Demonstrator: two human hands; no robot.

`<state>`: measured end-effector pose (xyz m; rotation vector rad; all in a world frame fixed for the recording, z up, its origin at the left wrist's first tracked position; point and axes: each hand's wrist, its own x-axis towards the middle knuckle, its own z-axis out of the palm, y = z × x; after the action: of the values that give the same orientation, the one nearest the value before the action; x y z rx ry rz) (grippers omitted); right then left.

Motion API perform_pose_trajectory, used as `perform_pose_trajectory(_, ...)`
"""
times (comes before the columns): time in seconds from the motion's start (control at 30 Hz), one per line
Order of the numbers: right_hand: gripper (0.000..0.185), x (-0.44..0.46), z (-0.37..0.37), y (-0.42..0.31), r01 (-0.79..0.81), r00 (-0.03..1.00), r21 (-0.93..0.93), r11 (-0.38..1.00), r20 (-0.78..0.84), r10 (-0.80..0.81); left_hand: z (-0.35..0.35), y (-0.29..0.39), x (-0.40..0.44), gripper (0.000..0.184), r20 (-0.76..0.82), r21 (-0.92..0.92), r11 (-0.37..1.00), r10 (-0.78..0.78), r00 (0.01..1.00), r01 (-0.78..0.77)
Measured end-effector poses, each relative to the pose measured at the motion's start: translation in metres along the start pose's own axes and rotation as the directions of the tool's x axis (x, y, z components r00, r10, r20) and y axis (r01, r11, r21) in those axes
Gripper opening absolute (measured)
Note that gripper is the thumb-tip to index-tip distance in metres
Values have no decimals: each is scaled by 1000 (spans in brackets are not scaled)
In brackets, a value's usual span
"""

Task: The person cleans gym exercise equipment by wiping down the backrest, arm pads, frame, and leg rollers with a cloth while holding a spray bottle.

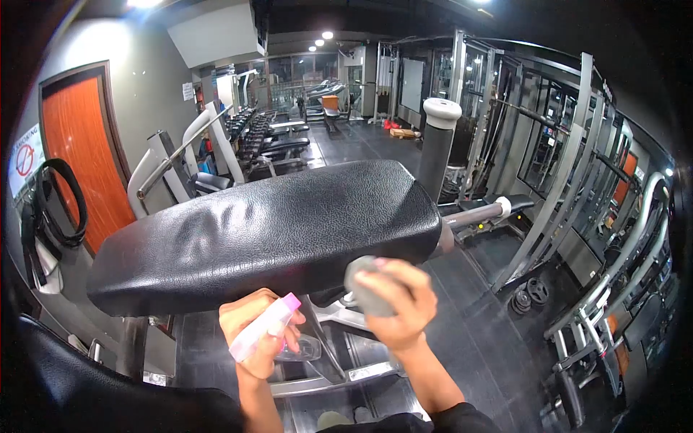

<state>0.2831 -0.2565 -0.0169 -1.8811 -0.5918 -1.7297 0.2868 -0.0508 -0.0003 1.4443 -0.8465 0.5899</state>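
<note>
In the head view a long black padded bench cushion (281, 216) stretches across the middle, its surface shiny and creased on the left part. My left hand (249, 325) is wrapped round a spray bottle with a pink-and-white spray head (267, 328); its clear body (307, 348) shows below the fingers. To the right, my right hand (404, 303) grips a grey sponge (372, 285), slightly blurred, in front of the cushion's lower right edge. Whether the sponge touches the cushion I cannot tell.
A dark post with a white cap (442, 112) rises behind the cushion's right end. Beside it a bar with a white collar (499, 208) sticks out. Metal rack frames (556, 166) stand at right, weight plates (533, 292) near the floor, an orange door (85, 151) at left.
</note>
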Motion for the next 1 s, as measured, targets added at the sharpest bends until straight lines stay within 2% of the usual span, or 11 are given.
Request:
perform_pose_trajectory(0.03,55,-5,0,0,51,997,-52,997,63,-48,0,1,0,67,-9,15,1000,-15,1000,15)
perform_pose_trajectory(0.13,53,5,-13,12,79,997,-69,994,29,-77,-5,0,1,66,25,39,999,-2,1000,1)
perform_pose_trajectory(0.27,55,20,-19,21,-65,983,-106,992,-177,46,-7,-1,-2,64,10,39,999,12,1000,-13)
perform_pose_trajectory(0.37,56,27,-14,3,-47,999,-64,997,-12,47,-6,7,-1,62,-4,29,997,-70,998,70)
perform_pose_trajectory(0.5,61,20,-3,-11,70,980,95,993,179,-86,-9,5,0,59,-2,48,998,-27,1000,27)
perform_pose_trajectory(0.57,61,21,-11,-9,70,942,98,993,320,-98,-14,3,-1,54,53,-53,999,-5,999,8)
perform_pose_trajectory(0.6,61,22,-14,-3,73,942,108,992,318,-104,-13,2,0,54,47,-45,999,-4,999,6)
perform_pose_trajectory(0.7,54,26,-29,17,47,994,-34,998,103,-43,-10,4,1,57,7,-8,1000,-4,1000,4)
perform_pose_trajectory(0.73,54,28,-24,18,-5,1000,16,1000,10,5,-10,5,0,56,22,-24,1000,-18,1000,18)
perform_pose_trajectory(0.93,57,8,15,-16,103,961,160,982,240,-140,-8,18,-9,61,-63,55,997,-53,997,56)
perform_pose_trajectory(1.0,56,1,19,-19,76,956,195,978,263,-127,-13,24,-20,63,-164,54,996,-57,985,66)
